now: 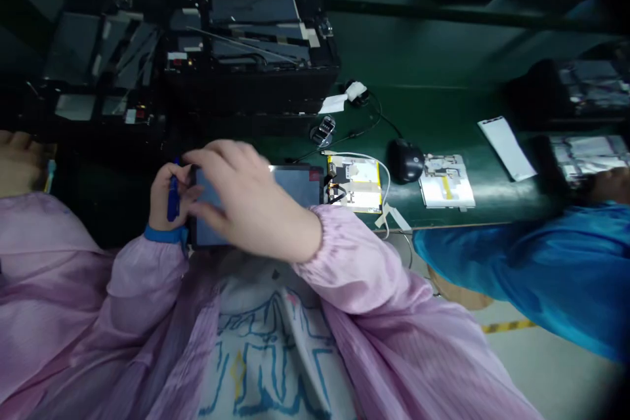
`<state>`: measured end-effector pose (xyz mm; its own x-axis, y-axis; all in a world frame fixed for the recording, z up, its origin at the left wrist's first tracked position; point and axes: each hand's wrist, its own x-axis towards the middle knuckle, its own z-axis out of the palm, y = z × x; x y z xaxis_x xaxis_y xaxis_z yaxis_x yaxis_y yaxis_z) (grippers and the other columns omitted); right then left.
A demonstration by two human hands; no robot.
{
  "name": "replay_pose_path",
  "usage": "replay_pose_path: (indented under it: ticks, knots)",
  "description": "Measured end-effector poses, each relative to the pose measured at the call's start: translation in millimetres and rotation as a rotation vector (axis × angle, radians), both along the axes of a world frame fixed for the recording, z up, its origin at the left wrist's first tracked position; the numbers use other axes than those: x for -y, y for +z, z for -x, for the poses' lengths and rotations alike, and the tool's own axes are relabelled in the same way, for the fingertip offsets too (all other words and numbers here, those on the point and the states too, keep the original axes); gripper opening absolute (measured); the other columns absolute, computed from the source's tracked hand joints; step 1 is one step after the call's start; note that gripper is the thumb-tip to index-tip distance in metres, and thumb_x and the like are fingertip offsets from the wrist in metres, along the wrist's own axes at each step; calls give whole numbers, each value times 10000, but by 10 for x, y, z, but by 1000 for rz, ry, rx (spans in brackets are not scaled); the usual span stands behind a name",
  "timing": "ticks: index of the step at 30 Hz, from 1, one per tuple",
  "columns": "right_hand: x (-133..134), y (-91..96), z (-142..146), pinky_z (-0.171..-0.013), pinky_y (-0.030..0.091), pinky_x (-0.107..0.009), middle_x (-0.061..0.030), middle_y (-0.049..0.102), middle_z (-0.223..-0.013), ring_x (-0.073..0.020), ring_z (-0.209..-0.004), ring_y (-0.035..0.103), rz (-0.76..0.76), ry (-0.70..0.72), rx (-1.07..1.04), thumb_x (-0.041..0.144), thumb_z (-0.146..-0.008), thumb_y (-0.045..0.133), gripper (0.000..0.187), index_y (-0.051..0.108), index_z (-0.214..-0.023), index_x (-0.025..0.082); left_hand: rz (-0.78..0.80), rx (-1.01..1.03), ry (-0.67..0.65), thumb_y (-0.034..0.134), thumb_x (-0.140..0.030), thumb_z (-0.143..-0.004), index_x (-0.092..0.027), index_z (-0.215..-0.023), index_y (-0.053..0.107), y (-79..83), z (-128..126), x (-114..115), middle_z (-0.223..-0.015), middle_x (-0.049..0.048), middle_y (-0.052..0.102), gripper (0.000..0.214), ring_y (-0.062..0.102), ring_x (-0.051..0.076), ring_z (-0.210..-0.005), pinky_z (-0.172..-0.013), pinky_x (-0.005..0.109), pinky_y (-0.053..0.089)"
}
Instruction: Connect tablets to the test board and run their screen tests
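A tablet-like screen panel with a dark frame and a small red tag at its upper right lies at the bench's front edge. My left hand is at the panel's left end, fingers closed round a slim blue pen-like tool. A blue band circles that wrist. My right hand, slightly blurred, reaches across the panel with thumb and fingers apart, their tips close to its left edge and my left hand. Beside the panel's right end, a yellow-edged battery and circuit assembly has short dark leads running toward the panel.
Black bins of flat panels stand behind my hands. A white cable, a round black device, a silver board assembly and a white strip lie rightward. A co-worker's blue sleeve is at right; another person's hand is at left.
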<state>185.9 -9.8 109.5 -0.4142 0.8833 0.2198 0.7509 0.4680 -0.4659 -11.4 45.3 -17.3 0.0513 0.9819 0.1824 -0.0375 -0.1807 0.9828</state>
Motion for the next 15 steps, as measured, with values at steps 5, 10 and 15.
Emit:
replay_pose_path:
  ticks: [5, 10, 15]
  knots:
    - [-302, -376, -156, -1099, 88, -710, -142, 432, -1424, -358, -1420, 193, 36, -81, 76, 188, -892, 521, 264, 573, -1147, 149, -77, 18, -118, 825, -301, -672, -206, -794, 440, 35, -22, 29, -1004, 63, 700, 414, 663, 228, -928, -859, 370, 493]
    - [-178, -414, -241, -1065, 286, -566, -78, 647, -995, -251, -1126, 521, -4, 52, 106, 174, -937, 455, 152, 607, -927, 176, -74, 18, -142, 820, -309, -668, -227, -807, 446, 61, -36, 47, -1062, 83, 705, 407, 664, 258, -1020, -935, 416, 484]
    - [321, -345, -82, -627, 420, -346, -62, 617, -786, -208, -730, 550, -103, 124, 180, 140, -924, 440, 189, 567, -789, 176, -68, -16, -115, 795, -324, -702, -219, -813, 448, 121, -65, 59, -1045, 92, 710, 379, 665, 258, -1023, -940, 426, 484]
